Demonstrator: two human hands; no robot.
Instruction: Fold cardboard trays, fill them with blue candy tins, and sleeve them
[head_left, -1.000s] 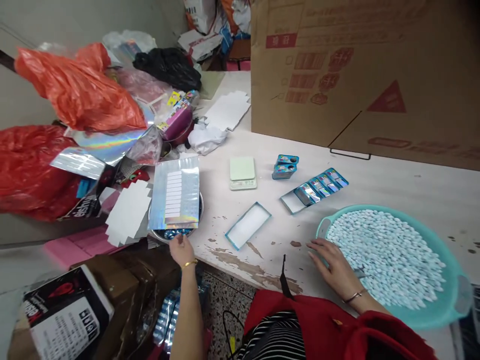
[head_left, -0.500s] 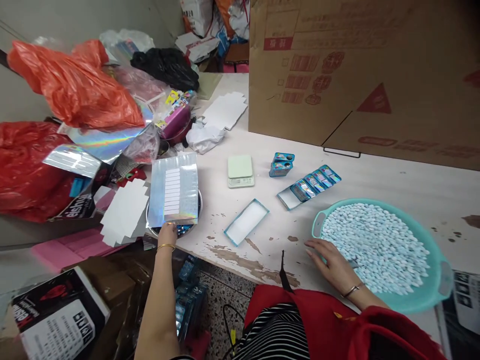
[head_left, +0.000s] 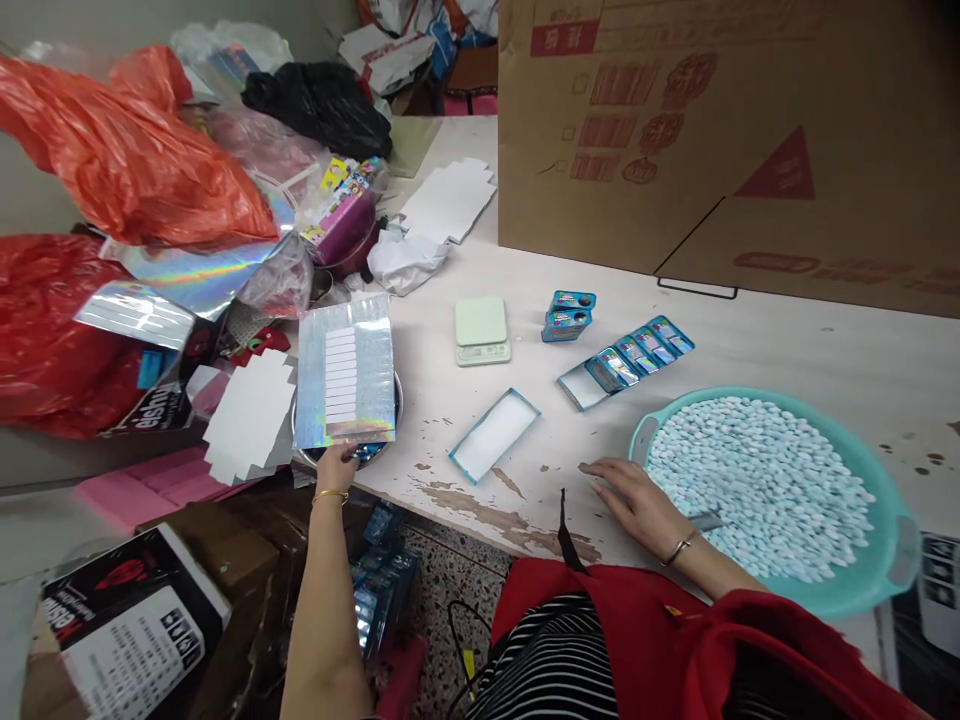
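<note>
My left hand [head_left: 337, 466] is at the front rim of a round metal bowl [head_left: 400, 405], its fingers curled beside small shiny blue pieces [head_left: 366, 452] inside. Whatever they pinch is too small to make out. A silvery holographic sheet with a column of white strips [head_left: 367, 370] lies over the bowl and hides most of its contents. My right hand [head_left: 634, 503] holds nothing; its fingers stretch out over the table, left of a turquoise basin [head_left: 825, 597]. Small pale blue and white pieces [head_left: 757, 480] fill the basin, and a grey metal tool [head_left: 706, 520] rests among them.
An open shallow tray [head_left: 495, 437] lies mid-table, with a pale green scale [head_left: 481, 330] behind it. Another tray [head_left: 581, 387] holds several blue packs [head_left: 637, 352]; more packs [head_left: 568, 316] stand nearby. A large cardboard box [head_left: 637, 220] stands behind. Plastic bags [head_left: 142, 150] crowd the left.
My right hand has moved left, away from the basin's edge. The fingers of my left hand have shifted slightly right at the bowl. The camera view has tilted down a little.
</note>
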